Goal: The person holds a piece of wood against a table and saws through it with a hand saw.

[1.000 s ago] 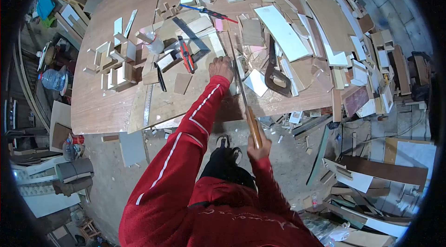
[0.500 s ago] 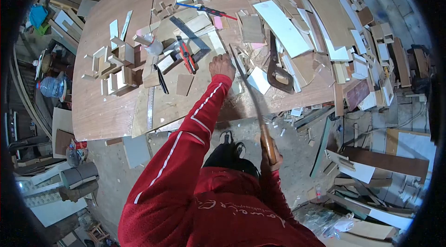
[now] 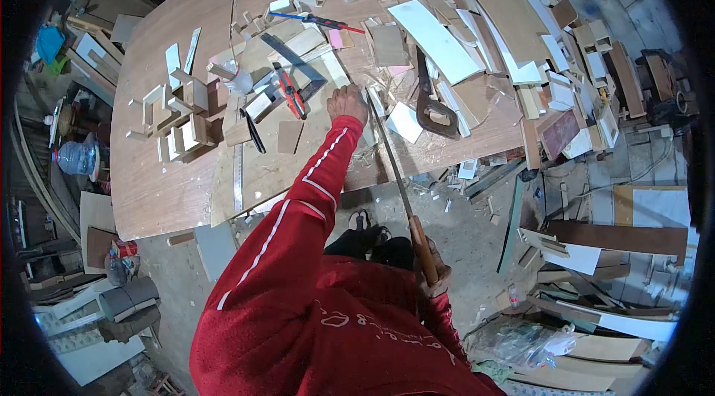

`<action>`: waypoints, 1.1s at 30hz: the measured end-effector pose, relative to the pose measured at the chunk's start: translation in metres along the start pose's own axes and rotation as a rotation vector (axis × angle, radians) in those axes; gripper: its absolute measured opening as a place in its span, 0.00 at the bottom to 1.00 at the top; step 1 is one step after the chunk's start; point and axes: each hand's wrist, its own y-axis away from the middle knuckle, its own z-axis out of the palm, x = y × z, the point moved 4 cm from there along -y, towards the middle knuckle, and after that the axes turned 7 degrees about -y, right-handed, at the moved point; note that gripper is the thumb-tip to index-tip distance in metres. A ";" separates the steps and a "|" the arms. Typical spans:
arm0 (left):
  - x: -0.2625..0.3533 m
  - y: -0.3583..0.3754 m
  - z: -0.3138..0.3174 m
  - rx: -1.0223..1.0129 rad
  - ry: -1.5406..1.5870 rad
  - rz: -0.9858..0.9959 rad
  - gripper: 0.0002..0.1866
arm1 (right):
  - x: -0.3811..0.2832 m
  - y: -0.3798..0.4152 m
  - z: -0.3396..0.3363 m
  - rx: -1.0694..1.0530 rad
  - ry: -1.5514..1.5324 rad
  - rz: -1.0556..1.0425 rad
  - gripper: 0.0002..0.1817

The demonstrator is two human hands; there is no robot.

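My left hand (image 3: 347,104) presses down on a pale wood strip (image 3: 335,68) near the table's front edge, its fingers bent over the wood. The hand covers part of the strip. My right hand (image 3: 436,271) is closed around the wooden handle of a hand saw (image 3: 395,165), low in front of my body. The long narrow blade slants up and left, its far end beside my left fingers. Left of that hand lie red-handled pliers (image 3: 291,92) and a metal square (image 3: 298,61).
A second saw (image 3: 432,102) with a dark handle lies right of my hands. Small wooden frames (image 3: 186,124) and a jar (image 3: 237,82) stand at the left of the table (image 3: 164,195). Board offcuts (image 3: 436,39) pile up at the right. Scraps litter the floor (image 3: 469,247).
My right hand has drawn the saw back and down toward my body. The left hand stays on the strip. The whole view has shifted slightly.
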 end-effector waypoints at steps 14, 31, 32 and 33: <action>-0.010 -0.009 0.013 0.008 -0.014 -0.127 0.10 | 0.046 -0.030 -0.005 0.004 -0.124 -0.083 0.29; -0.037 -0.022 0.006 -0.441 0.466 0.038 0.13 | -0.003 -0.007 -0.034 0.066 -0.070 -0.043 0.23; -0.036 -0.024 -0.004 -0.486 0.450 0.022 0.15 | 0.003 -0.006 -0.035 0.082 -0.104 -0.041 0.23; -0.035 -0.024 -0.013 -0.482 0.447 0.021 0.15 | 0.007 -0.006 -0.036 0.099 -0.139 -0.042 0.22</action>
